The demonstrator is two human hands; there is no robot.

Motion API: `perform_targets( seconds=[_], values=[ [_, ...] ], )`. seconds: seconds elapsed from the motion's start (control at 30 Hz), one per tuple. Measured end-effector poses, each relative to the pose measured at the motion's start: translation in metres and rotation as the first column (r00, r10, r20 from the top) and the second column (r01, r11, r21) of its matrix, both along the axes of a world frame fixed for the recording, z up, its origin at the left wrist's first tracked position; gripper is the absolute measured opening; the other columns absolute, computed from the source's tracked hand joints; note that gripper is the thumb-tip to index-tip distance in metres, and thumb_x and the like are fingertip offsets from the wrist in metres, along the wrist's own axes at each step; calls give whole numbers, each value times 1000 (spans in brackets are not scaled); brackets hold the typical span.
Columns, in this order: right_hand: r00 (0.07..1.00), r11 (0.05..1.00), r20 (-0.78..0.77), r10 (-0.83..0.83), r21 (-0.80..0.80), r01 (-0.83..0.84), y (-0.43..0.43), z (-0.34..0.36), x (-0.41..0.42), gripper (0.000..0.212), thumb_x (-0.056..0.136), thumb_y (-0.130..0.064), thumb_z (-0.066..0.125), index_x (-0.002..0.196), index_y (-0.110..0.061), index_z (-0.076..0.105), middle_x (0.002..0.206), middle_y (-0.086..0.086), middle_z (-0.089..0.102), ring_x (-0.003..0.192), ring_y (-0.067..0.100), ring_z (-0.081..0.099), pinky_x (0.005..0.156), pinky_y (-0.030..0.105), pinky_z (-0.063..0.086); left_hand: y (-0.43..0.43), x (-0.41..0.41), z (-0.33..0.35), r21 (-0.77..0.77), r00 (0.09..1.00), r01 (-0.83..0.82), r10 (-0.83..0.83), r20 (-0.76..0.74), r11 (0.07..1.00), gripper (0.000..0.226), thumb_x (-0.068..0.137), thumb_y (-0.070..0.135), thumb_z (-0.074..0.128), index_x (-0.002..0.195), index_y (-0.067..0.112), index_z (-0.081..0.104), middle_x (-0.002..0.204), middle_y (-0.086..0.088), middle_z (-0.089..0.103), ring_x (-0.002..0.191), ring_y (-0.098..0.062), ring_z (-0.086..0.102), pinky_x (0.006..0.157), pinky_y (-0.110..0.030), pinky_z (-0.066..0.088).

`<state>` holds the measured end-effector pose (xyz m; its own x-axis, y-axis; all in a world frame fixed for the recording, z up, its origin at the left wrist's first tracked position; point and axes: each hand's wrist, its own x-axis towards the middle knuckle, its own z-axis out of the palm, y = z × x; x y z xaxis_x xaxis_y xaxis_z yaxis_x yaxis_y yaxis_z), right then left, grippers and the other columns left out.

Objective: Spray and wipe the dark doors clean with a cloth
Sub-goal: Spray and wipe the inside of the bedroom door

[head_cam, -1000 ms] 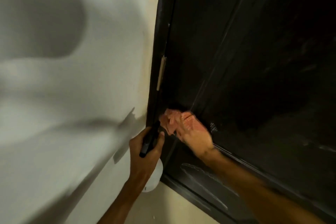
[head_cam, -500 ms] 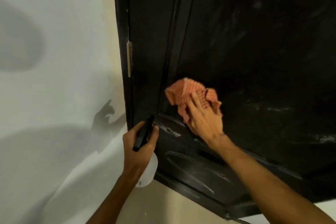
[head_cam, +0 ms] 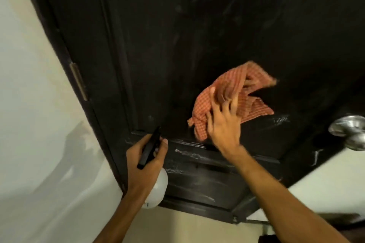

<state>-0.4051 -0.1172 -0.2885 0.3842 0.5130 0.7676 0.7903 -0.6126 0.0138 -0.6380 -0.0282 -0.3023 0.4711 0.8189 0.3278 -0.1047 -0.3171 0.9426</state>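
A dark door fills most of the view, with pale streaks on its lower panels. My right hand presses a crumpled orange checked cloth against the door's middle panel, fingers spread over the cloth. My left hand grips a white spray bottle with a black trigger head, held low beside the door's lower left corner.
A silver round door knob sticks out at the right edge. A brass hinge sits on the dark frame at the left. A pale wall runs along the left, and light floor shows below the door.
My right hand has slid the cloth up and to the right, from the door's left edge to the middle panel. The view has swung right, bringing the knob in. The bottle stays low.
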Motion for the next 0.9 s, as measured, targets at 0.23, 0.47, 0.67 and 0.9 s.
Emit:
perform_targets(
  seconds=[0.23, 0.47, 0.67, 0.9],
  values=[
    [992, 985, 85, 91, -153, -77, -43, -32, 25, 38, 89, -34, 59, 123, -20, 59, 133, 11, 59, 125, 36, 52, 118, 60, 13, -32, 47, 9, 13, 991, 134, -134, 9, 991, 17, 94, 10, 74, 86, 26, 73, 78, -4, 74, 55, -8, 60, 57, -22, 52],
    [984, 971, -141, 107, -200, -134, -65, -72, 20, 50, 94, -34, 55, 143, -26, 51, 124, 9, 62, 121, 39, 55, 111, 59, 31, -60, 85, 15, 41, 980, 199, -200, 6, 979, 15, 95, 11, 73, 86, 23, 71, 80, -5, 74, 54, -7, 60, 57, -27, 48],
    [927, 907, -363, -101, 350, 235, -96, -52, 51, 58, 91, -24, 54, 146, -9, 42, 146, 27, 45, 149, 30, 21, 111, 52, 25, -78, 108, 14, 57, 978, 208, -209, 10, 977, 13, 95, 11, 73, 87, 22, 72, 81, -6, 75, 53, -12, 61, 58, -33, 49],
    [918, 968, -375, 129, 249, -34, -107, -102, 41, 47, 86, -12, 64, 132, -11, 55, 116, 13, 62, 101, 28, 56, 86, 47, 50, -99, 119, 6, 52, 966, 258, -257, -19, 965, 9, 85, 33, 72, 88, 24, 73, 84, -4, 77, 54, -9, 62, 62, -35, 49]
  ],
)
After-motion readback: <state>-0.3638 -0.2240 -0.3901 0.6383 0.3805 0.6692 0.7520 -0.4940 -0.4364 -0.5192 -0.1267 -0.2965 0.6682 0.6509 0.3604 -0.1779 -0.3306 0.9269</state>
